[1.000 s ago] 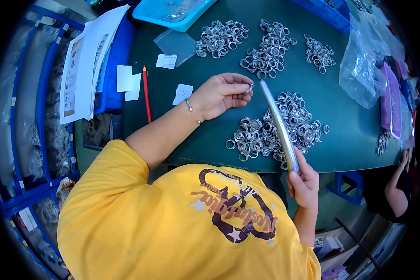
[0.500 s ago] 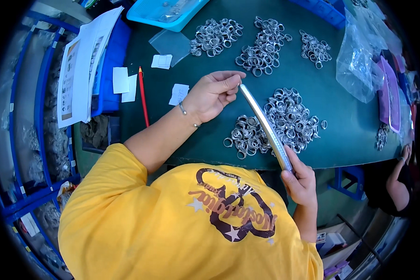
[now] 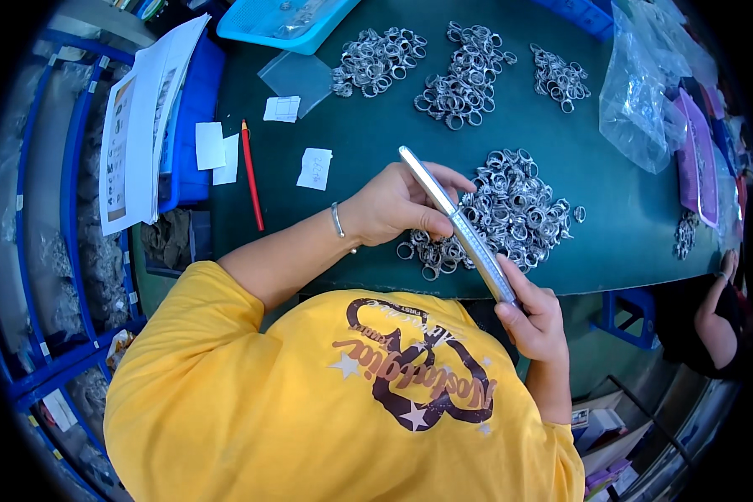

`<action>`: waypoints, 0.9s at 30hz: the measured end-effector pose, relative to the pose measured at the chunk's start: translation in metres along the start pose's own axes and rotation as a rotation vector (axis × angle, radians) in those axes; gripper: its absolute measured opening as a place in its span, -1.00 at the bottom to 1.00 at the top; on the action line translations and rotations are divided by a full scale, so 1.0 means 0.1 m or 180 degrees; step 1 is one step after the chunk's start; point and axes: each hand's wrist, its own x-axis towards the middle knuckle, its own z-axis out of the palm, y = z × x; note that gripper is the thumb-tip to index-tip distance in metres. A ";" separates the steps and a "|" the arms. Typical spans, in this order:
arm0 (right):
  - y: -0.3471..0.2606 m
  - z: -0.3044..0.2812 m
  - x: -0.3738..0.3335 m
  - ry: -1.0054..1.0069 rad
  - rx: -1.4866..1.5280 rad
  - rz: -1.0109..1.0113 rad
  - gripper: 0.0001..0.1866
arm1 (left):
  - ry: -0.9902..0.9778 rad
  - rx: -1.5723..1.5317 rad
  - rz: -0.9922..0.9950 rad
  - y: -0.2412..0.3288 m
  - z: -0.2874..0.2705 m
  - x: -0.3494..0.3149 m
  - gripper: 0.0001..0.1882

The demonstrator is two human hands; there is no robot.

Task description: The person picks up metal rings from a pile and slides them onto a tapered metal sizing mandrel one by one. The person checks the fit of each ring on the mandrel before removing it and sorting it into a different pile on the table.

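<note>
A silver ring mandrel (image 3: 483, 255), tapered and marked along its length, slants up and left over the table. My right hand (image 3: 534, 314) is closed round its thick lower end. At mid-length, the thumb and fingers of my left hand (image 3: 397, 205) close about a ring (image 3: 454, 212) that sits round the mandrel; the fingers partly hide it. Just beyond and beneath lies a large heap of silver rings (image 3: 523, 205), with a single ring (image 3: 579, 214) off its right side.
Smaller ring piles (image 3: 381, 60) lie along the far side of the green table (image 3: 351, 134). Left are a red pencil (image 3: 252, 176), paper slips (image 3: 315, 169) and a blue bin (image 3: 197, 125). A plastic bag (image 3: 636, 100) and purple basket (image 3: 696, 159) lie right, near another person's arm (image 3: 715, 322).
My left hand has moved from the mandrel's thin tip down to its middle, carrying the ring along it. The right hand keeps its hold on the thick end.
</note>
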 end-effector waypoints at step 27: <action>0.08 -0.06 -0.31 0.1409 0.1490 0.0700 -0.47 | 0.0332 0.4058 0.1090 -0.02 0.05 0.63 -0.72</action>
